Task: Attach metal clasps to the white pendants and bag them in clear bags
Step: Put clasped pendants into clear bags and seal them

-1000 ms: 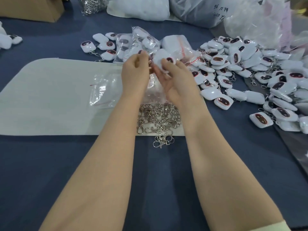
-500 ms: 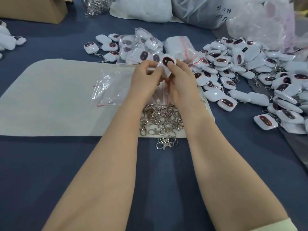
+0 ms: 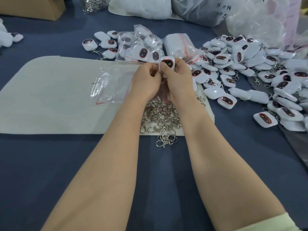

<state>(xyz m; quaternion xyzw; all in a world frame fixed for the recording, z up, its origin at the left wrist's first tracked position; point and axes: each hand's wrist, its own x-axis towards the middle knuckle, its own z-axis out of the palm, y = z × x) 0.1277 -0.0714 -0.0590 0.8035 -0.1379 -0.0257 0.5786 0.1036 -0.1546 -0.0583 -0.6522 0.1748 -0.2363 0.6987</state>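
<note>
Progress looks early: left hand (image 3: 146,80) and right hand (image 3: 179,79) each have a closed grip on one pendant (image 3: 167,64); few bagged pendants (image 3: 141,45) lie toward the desk's (image 3: 50,164) far edge (a loose heap (image 3: 250,67) waits rightward).

A small hand-assembly and packing workshop, to judge by the bulk stock spread over one blue-covered table (image 3: 50,164): a heap of identical white pendants (image 3: 250,64), a loose pile of metal clasps (image 3: 160,115) on a pale mat (image 3: 50,97), a stack of small clear bags (image 3: 178,42), big plastic sacks (image 3: 200,10) with handwritten marks, and a cardboard box (image 3: 33,7) at the far edge
</note>
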